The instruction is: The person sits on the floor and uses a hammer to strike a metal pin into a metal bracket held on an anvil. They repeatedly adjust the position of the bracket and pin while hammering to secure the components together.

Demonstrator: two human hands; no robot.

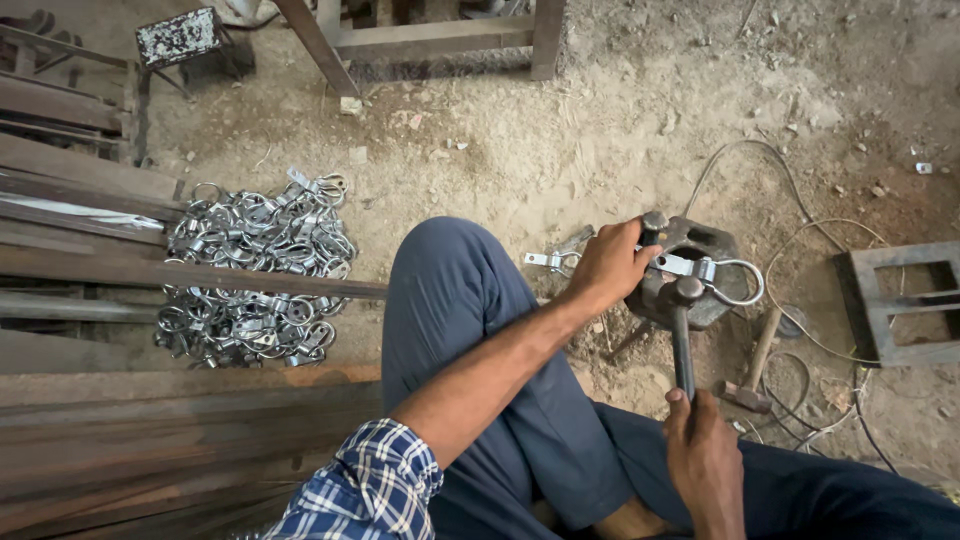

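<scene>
Left hand (610, 265) pins one shackle (715, 275) on one iron block (700, 250) — fingers clamped; right hand (700, 450) grips a hammer (683, 340) — a second (752, 375) lies beside.

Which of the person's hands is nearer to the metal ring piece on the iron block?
Left. The left hand holds the metal ring piece on the iron block; the right hand is lower, gripping the hammer handle.
</scene>
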